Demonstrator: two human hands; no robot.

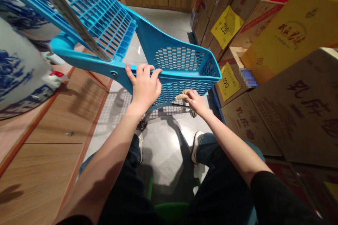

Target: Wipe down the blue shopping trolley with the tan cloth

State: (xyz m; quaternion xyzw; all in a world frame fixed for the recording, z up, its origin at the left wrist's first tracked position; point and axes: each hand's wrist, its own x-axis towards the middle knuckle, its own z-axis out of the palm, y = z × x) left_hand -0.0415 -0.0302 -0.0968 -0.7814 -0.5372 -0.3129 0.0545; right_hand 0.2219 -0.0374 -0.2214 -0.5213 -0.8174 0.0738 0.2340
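A blue plastic shopping cart [179, 76] with honeycomb-pattern basket walls stands tilted in front of me. My left hand [146, 86] rests over its near rim, fingers bent across the edge and thumb spread to the left. Lower down, by the basket's near side, my right hand [195, 102] is closed on a small beige piece [181, 96] that looks like folded cloth. The beige piece lies against or very near the honeycomb wall; I cannot tell whether it touches. A blue grid flap [105, 14] and a metal bar [71, 17] rise at the upper left.
Stacked cartons [298, 109] with yellow price cards [227, 27] line the right side. At left, large blue-and-white jars [21, 66] stand on a wooden cabinet [52, 161]. Tiled floor [169, 140] lies between my shoes, with a green seat edge [171, 211] below me.
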